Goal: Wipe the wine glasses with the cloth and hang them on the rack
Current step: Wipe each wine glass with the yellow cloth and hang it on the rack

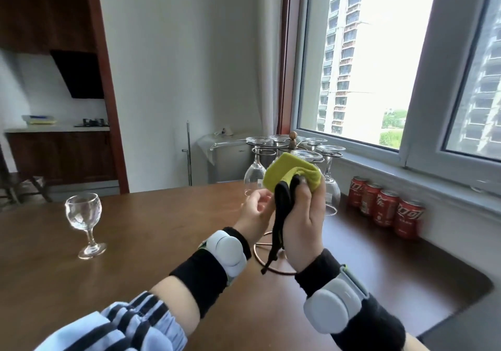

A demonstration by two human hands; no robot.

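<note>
The right hand (305, 215) grips a soft yellow-green cloth (294, 174), black strip dangling. The left hand (256, 212) has curled fingers beside it; its hold is unclear. A clear stemmed wine glass (84, 223) stands upright far left of both hands; the thin metal rack (287, 152) with hanging glasses is just behind.

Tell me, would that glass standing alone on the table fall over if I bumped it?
Probably: the wine glass has a wide bowl on a thin stem over a small foot, so it looks top-heavy. It looks like clear glass, so it would likely break.
</note>
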